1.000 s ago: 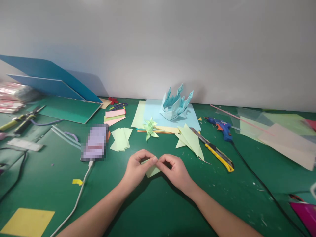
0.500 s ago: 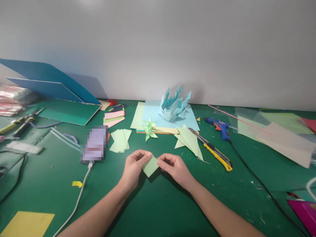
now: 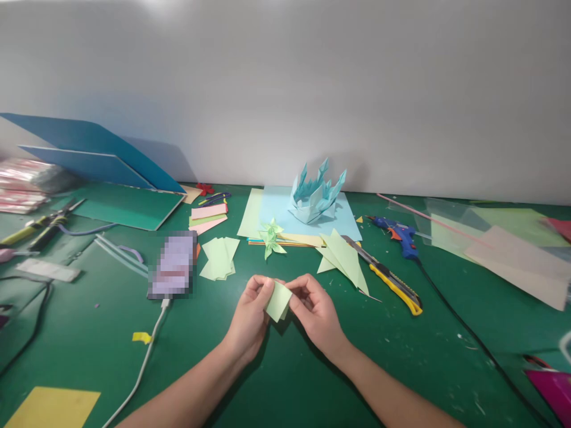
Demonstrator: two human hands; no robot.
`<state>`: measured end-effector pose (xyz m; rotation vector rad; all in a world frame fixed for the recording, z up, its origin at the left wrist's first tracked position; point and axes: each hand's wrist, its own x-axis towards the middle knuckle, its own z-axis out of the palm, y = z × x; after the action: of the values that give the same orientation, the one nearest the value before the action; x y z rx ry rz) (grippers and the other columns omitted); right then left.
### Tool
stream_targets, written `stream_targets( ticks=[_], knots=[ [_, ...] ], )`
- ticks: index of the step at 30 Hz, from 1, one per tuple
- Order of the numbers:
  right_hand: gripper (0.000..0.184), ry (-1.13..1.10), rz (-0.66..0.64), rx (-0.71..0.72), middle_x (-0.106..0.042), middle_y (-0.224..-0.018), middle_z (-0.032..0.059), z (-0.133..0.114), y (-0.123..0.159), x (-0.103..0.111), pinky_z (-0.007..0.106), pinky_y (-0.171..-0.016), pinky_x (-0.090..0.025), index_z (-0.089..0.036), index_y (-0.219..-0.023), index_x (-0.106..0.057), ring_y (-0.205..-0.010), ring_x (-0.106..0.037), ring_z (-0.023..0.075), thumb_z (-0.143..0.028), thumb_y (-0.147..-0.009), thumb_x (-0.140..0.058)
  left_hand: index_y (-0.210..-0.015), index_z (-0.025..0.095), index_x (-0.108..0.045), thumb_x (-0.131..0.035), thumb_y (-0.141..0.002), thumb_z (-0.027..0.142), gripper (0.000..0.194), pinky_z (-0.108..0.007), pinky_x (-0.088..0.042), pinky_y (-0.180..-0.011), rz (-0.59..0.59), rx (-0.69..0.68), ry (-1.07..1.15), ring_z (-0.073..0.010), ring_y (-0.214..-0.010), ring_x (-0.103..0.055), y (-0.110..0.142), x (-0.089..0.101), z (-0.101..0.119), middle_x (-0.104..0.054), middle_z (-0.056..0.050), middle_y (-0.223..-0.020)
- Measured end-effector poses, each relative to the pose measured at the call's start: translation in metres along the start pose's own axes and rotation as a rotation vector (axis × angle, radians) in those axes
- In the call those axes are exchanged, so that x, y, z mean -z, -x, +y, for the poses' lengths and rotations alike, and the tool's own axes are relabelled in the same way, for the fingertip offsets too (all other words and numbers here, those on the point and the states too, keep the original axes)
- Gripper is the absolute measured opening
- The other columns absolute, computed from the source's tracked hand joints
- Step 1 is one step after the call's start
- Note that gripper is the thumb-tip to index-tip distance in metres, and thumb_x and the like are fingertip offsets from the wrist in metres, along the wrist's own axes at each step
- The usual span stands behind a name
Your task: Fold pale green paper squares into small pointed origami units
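A small piece of light green paper (image 3: 278, 302) is held between my two hands, with a second layer showing at its lower edge. My left hand (image 3: 250, 315) pinches its upper left side, thumb on top. At the right corner, the thumb and fingers of my right hand (image 3: 317, 315) are closed on the paper. Beyond my hands lies a folded green paper flower (image 3: 272, 239). Light green paper pieces (image 3: 219, 259) are stacked to the left of it, and larger green paper scraps (image 3: 342, 257) lie to the right.
A blue folded-paper basket shape (image 3: 314, 199) stands on coloured sheets (image 3: 250, 217) by the wall. To the right are a yellow utility knife (image 3: 392, 288) and a blue glue gun (image 3: 401, 235) with a black cord. A phone (image 3: 173, 264) on a white cable lies left.
The paper now shows two layers, its near face tilted. My right hand has moved slightly left and grips its right corner more closely; my left hand has shifted right.
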<state>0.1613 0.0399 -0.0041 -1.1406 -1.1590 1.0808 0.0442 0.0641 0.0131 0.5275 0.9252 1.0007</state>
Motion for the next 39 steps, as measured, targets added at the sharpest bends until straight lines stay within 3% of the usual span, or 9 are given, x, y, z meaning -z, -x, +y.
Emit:
stream_targets(
  ticks=[4, 8, 16, 20, 23, 26, 31, 34, 39],
  knots=[
    [0.016, -0.025, 0.057, 0.011, -0.056, -0.069, -0.0010, 0.002, 0.001, -0.002, 0.024, -0.056, -0.043, -0.021, -0.076, -0.052, -0.059, -0.052, 0.0125, -0.036, -0.080, -0.056, -0.070, 0.017, -0.049, -0.079, -0.059, 0.037, 0.037, -0.017, -0.043, -0.051, 0.011, -0.007, 0.026, -0.0067, -0.053, -0.055, 0.000, -0.002, 0.001, -0.066, 0.002, -0.071],
    [0.024, -0.102, -0.001, -0.051, -0.053, -0.064, -0.0020, 0.002, -0.001, 0.000, 0.025, -0.057, -0.044, -0.020, -0.081, -0.055, -0.058, -0.051, 0.0126, -0.044, -0.082, -0.052, -0.071, 0.018, -0.049, -0.076, -0.063, 0.040, 0.035, -0.019, -0.043, -0.050, 0.011, -0.059, -0.012, -0.0079, -0.052, -0.055, -0.002, 0.000, 0.001, -0.066, 0.002, -0.070],
    [0.028, 0.007, -0.039, -0.131, -0.047, -0.059, -0.0044, 0.001, -0.007, 0.002, 0.022, -0.051, -0.036, -0.019, -0.068, -0.051, -0.052, -0.044, 0.0097, -0.044, -0.076, -0.059, -0.069, 0.018, -0.056, -0.068, -0.072, 0.037, 0.023, -0.022, -0.043, -0.067, 0.048, -0.330, -0.358, -0.0117, -0.070, -0.057, -0.006, 0.012, -0.006, -0.064, 0.002, -0.071],
    [0.025, 0.067, -0.065, -0.117, -0.052, -0.059, -0.0025, 0.002, -0.011, 0.008, 0.024, -0.055, -0.040, -0.018, -0.064, -0.054, -0.054, -0.048, 0.0111, -0.040, -0.075, -0.059, -0.067, 0.018, -0.057, -0.068, -0.071, 0.035, 0.021, -0.024, -0.042, -0.065, 0.034, -0.395, -0.487, -0.0129, -0.068, -0.056, -0.012, 0.017, 0.003, -0.064, 0.001, -0.069],
    [0.024, 0.098, -0.080, -0.142, -0.057, -0.061, -0.0002, 0.004, -0.013, 0.013, 0.025, -0.056, -0.042, -0.018, -0.064, -0.055, -0.056, -0.051, 0.0122, -0.040, -0.074, -0.059, -0.066, 0.018, -0.056, -0.067, -0.070, 0.038, 0.023, -0.022, -0.041, -0.061, 0.133, -0.427, -0.491, -0.0113, -0.062, -0.054, -0.018, 0.021, 0.015, -0.062, 0.001, -0.066],
    [0.025, 0.078, -0.063, -0.149, -0.059, -0.064, 0.0009, 0.007, -0.014, 0.014, 0.025, -0.056, -0.043, -0.018, -0.067, -0.055, -0.057, -0.052, 0.0123, -0.041, -0.075, -0.059, -0.068, 0.018, -0.055, -0.067, -0.068, 0.043, 0.028, -0.022, -0.040, -0.056, 0.203, -0.383, -0.415, -0.0103, -0.057, -0.051, -0.022, 0.022, 0.021, -0.061, 0.002, -0.066],
    [0.025, 0.011, -0.070, -0.138, -0.059, -0.070, 0.0004, 0.008, -0.014, 0.010, 0.024, -0.058, -0.044, -0.018, -0.077, -0.058, -0.061, -0.053, 0.0123, -0.043, -0.074, -0.062, -0.066, 0.017, -0.055, -0.069, -0.066, 0.040, 0.027, -0.021, -0.039, -0.058, 0.078, -0.306, -0.425, -0.0100, -0.060, -0.050, -0.016, 0.017, 0.011, -0.058, 0.003, -0.065],
    [0.024, 0.058, -0.074, -0.133, -0.054, -0.062, -0.0020, 0.004, -0.014, 0.009, 0.023, -0.054, -0.041, -0.018, -0.068, -0.056, -0.055, -0.049, 0.0110, -0.041, -0.072, -0.063, -0.066, 0.017, -0.055, -0.070, -0.066, 0.038, 0.025, -0.020, -0.038, -0.056, 0.018, -0.254, -0.425, -0.0090, -0.058, -0.047, -0.011, 0.014, 0.007, -0.054, 0.004, -0.063],
    [0.026, 0.050, -0.053, -0.195, -0.049, -0.054, -0.0034, 0.003, -0.017, 0.012, 0.024, -0.050, -0.038, -0.018, -0.063, -0.057, -0.049, -0.044, 0.0104, -0.042, -0.069, -0.064, -0.066, 0.017, -0.055, -0.074, -0.062, 0.032, 0.024, -0.019, -0.037, -0.053, 0.020, -0.305, -0.368, -0.0076, -0.055, -0.045, -0.012, 0.015, 0.012, -0.053, 0.005, -0.062]
  ],
)
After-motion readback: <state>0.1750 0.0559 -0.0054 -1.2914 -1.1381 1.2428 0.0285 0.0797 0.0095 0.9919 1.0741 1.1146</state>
